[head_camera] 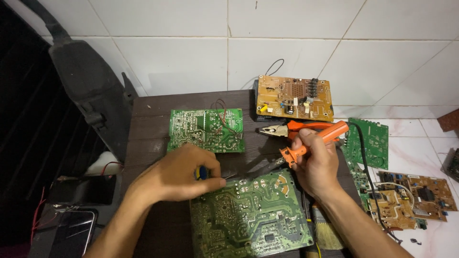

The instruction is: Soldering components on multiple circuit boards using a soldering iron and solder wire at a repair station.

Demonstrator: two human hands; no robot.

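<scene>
Big green board (253, 215) lies at the near edge of the dark surface (148, 119). Right hand (313, 162) grips the orange iron (313, 141), tip at the board's top edge; left hand (179, 174) pinches a blue-handled tool (203, 173) beside it. Pliers (287, 129) just behind.

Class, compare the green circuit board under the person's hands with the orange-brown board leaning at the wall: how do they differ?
The green circuit board lies flat on the dark tabletop; the orange-brown board sits propped near the tiled wall. The green circuit board looks larger. The left hand touches the green circuit board; nothing touches the orange-brown board. Both are bare, uncased boards.
</scene>
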